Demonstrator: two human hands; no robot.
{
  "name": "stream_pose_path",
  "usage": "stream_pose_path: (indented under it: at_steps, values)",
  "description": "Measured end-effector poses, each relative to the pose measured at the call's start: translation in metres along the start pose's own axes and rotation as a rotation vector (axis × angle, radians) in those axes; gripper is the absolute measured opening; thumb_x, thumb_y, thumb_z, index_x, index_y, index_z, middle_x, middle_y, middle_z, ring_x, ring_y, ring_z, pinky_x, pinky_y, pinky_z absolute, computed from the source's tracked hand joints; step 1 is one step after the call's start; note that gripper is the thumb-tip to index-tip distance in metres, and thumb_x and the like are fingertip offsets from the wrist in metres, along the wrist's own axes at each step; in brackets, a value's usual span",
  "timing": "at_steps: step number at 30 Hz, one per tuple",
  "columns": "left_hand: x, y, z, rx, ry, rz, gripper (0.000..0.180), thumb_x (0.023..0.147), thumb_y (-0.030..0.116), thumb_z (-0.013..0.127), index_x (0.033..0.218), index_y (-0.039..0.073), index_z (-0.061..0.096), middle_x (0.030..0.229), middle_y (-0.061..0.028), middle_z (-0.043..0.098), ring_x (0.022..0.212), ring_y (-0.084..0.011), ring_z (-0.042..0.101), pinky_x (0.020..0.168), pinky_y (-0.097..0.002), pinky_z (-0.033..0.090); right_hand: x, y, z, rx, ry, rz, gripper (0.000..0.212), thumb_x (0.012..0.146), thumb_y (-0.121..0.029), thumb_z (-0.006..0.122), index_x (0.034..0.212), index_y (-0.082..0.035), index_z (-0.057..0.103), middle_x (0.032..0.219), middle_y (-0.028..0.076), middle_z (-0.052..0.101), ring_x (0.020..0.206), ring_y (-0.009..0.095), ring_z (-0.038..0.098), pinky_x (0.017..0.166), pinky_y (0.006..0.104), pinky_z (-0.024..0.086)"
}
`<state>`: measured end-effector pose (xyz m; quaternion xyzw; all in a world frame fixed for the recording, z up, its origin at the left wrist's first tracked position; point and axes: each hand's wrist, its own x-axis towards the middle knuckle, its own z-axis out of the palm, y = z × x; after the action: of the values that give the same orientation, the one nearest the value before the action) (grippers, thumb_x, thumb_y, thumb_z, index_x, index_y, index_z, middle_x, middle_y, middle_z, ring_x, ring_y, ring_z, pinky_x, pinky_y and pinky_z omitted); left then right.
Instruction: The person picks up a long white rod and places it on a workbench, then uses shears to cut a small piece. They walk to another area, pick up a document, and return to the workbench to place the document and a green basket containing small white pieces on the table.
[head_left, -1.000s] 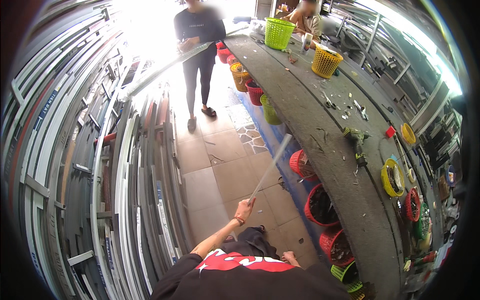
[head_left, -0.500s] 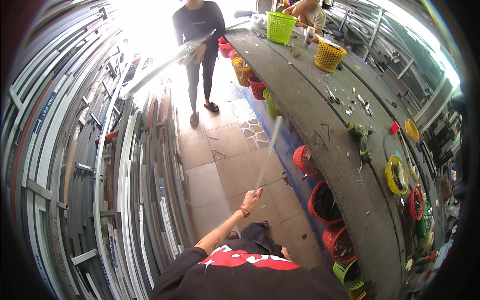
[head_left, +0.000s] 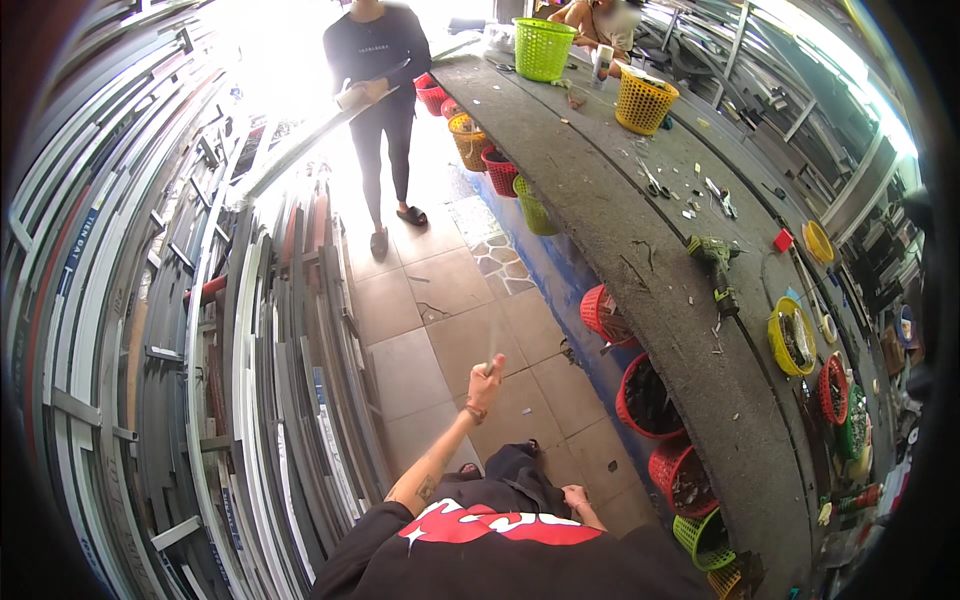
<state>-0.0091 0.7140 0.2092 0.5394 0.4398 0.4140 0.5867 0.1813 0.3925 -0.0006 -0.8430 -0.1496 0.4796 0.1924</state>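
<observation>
My left hand (head_left: 484, 384) is raised over the walkway, its fingers closed around one end of a thin pale strip (head_left: 495, 325). The strip points up and away from me and is smeared by motion, so its material and far end cannot be made out. Low beside my dark trousers is my right hand (head_left: 575, 498); its fingers are mostly hidden and nothing shows in it. Farther along the walkway stands a person in dark clothes (head_left: 375, 60), holding a long pale bar (head_left: 300, 150) that slants down to the left.
Racks of long metal profiles (head_left: 240, 380) line my left. On the right a long grey workbench (head_left: 600, 190) carries a green drill (head_left: 714, 268), scissors (head_left: 655, 185), a green basket (head_left: 543, 50) and a yellow basket (head_left: 645, 102). Red baskets (head_left: 645, 400) hang under its edge. Another person (head_left: 600, 25) is behind the bench.
My left hand has moved a little left and up, and the strip has swung from slanting right to nearly straight ahead. More of my right hand shows. The person ahead has shifted their hands along the bar.
</observation>
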Motion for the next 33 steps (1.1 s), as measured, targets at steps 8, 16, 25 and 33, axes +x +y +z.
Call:
stream_pose_path:
  at_steps: [8,16,25,33]
  values:
    - [0.012,0.011,-0.005,0.412,-0.100,0.106,0.055,0.085,0.044,0.050,0.056,-0.003,0.047,0.047,-0.0135,0.044,0.044,-0.0233,0.045,0.045,-0.0353,0.035,0.010,0.011,0.003,-0.166,0.066,-0.130,0.020,0.075,-0.023,0.058,0.081,-0.006,0.066,0.078,0.006,0.065,0.063,0.015,0.061,0.060,0.0323,0.050]
    - [0.002,0.055,0.021,0.468,-0.360,0.054,0.041,0.085,0.033,0.053,0.067,-0.003,0.052,0.047,-0.0110,0.034,0.045,-0.0116,0.033,0.044,-0.0307,0.033,-0.070,-0.161,-0.087,0.234,-0.197,-0.579,0.023,0.089,-0.018,0.046,0.102,-0.001,0.056,0.078,0.006,0.062,0.065,0.010,0.058,0.059,0.0233,0.048]
    - [-0.015,0.147,0.121,0.208,-0.917,0.176,0.045,0.086,0.032,0.054,0.111,0.001,0.034,0.067,-0.0151,0.054,0.053,-0.0256,0.051,0.050,-0.0356,0.040,-0.203,-0.369,-0.205,0.159,0.035,-1.076,0.035,0.091,-0.025,0.047,0.117,-0.002,0.046,0.102,0.006,0.054,0.083,0.012,0.053,0.076,0.0242,0.043]
    - [0.083,0.195,0.160,0.508,-1.090,0.447,0.033,0.086,0.036,0.048,0.106,0.011,0.056,0.098,-0.0087,0.057,0.093,-0.0258,0.055,0.078,-0.0346,0.044,-0.159,-0.418,-0.333,0.599,-0.032,-0.757,0.034,0.092,-0.034,0.039,0.080,-0.005,0.051,0.056,0.001,0.048,0.050,0.007,0.049,0.047,0.0197,0.039]
